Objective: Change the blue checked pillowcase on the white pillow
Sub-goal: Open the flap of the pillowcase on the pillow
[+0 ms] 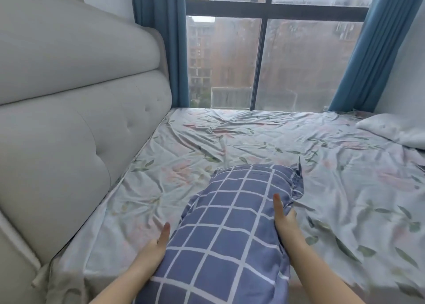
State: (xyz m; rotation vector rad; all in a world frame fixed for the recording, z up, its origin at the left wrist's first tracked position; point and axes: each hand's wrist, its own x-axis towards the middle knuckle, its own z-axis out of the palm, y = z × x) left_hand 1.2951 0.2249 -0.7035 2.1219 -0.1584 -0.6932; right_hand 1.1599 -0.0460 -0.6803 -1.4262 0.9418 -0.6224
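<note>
2 hands flank the blue checked pillowcase (230, 223), which lies stuffed and lengthwise on the near part of the bed (253, 142), its far end pointing toward the window (259, 57). The left hand (156, 244) sits against the left flank with its thumb straight along the cloth. Its fingers are hidden under the bulge, so I cannot tell whether they curl or lie flat. The right hand (284, 223) grips the right edge: 1 digit is laid straight on top and the rest are tucked round the side, bunching the fabric there.

By its look the bundle should be light and squashy, with nothing fragile about it. The filling will give under any squeeze, and the thin cover will probably slide over it rather than pull it along. A grip through the cloth holds pillow and cover together, which is good for carrying but poor for stripping.

To peel the cover off, the better hold is likely the loose fabric alone. The gathered, peaked corner at the far right (297, 172) looks slack enough to pinch (whether the opening sits at that end or the near one is not visible). Then 1 hand can pin the filling while the other draws the cover away.

A second white pillow (395, 131) lies at the bed's far right — well apart.
</note>
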